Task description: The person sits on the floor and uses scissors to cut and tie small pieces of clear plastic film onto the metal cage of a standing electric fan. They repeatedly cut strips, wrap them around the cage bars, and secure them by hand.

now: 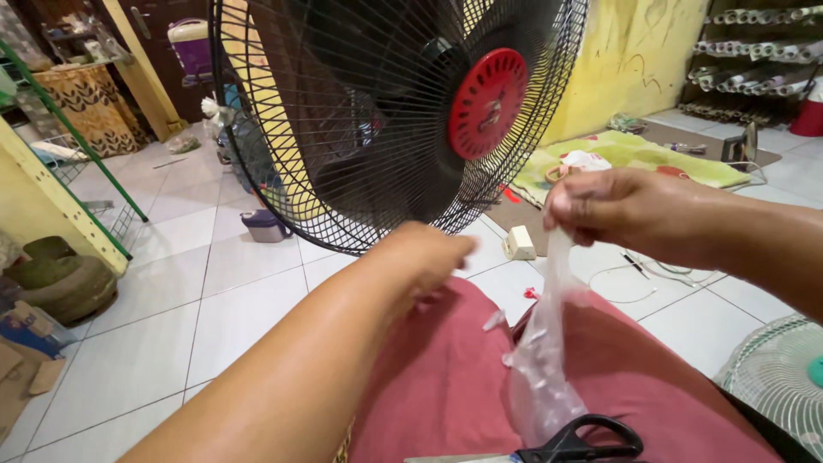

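Right hand point(621, 210): pinching the top of the clear plastic bag point(542, 360) (hanging down over the lap).
Left hand point(424, 261): curling loosely just beside the bag, holding nothing I can see.

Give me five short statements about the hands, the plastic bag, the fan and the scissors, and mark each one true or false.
1. The right hand pinches the top of a clear plastic bag. True.
2. The fan has a blue centre cap. False: the round cap on its black wire guard is red.
3. The scissors are held in the left hand. False: they lie on the red cloth over the lap, below the bag, with no hand on them.
4. The bag hangs down over the red cloth. True.
5. The floor is carpeted wall to wall. False: it is pale tile, with a green mat further back.
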